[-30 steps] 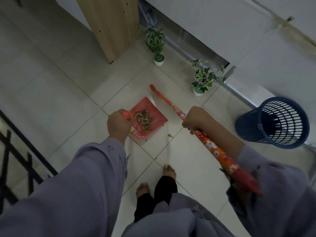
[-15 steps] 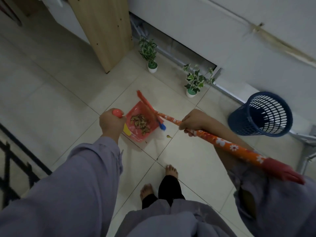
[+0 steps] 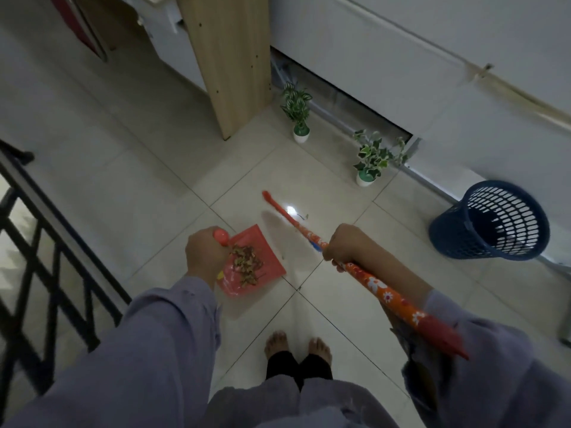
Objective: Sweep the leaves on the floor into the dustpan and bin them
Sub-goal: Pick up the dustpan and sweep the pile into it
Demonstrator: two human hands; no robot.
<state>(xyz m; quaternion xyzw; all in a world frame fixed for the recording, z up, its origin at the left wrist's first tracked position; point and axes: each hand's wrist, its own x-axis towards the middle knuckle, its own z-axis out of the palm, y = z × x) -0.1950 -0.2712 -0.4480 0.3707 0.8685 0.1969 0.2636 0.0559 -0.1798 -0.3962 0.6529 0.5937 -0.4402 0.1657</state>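
While gripping dustpan handle [image 3: 221,236], left hand [image 3: 204,255] holds red dustpan [image 3: 261,247] just above tiled floor [image 3: 173,193], dry leaves [image 3: 247,264] piled inside. Right hand [image 3: 345,246] clenched round floral orange broom [image 3: 367,278], stick slanting over floor toward centre. Blue bin [image 3: 489,222] tilted near wall at floor's right edge, well apart from dustpan. Two potted plants [image 3: 369,160] along wall.

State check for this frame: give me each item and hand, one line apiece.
Left hand: grips the dustpan handle.
Dustpan: holds a pile of leaves.
Right hand: grips the broom stick.
Bin: tilted, looks empty.
Two potted plants: upright.
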